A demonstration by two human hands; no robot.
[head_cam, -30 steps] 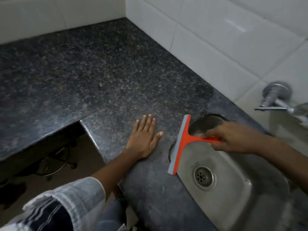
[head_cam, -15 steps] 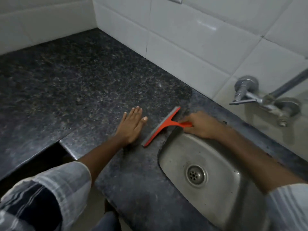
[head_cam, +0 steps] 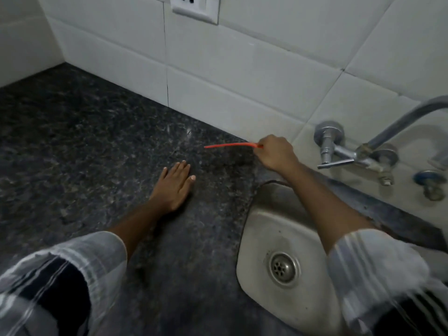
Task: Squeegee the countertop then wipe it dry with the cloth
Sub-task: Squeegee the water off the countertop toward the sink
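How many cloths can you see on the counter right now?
0. The dark speckled granite countertop holds only the flat left hand and the right hand with the orange squeegee; one may lie out of frame.

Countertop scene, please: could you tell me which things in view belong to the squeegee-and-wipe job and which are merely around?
Part of the job:
- orange squeegee, seen edge-on, held in the right hand
- dark granite countertop
- left hand, flat on the countertop

Merely around:
- steel sink
- wall tap
- wall socket

No cloth is in view.
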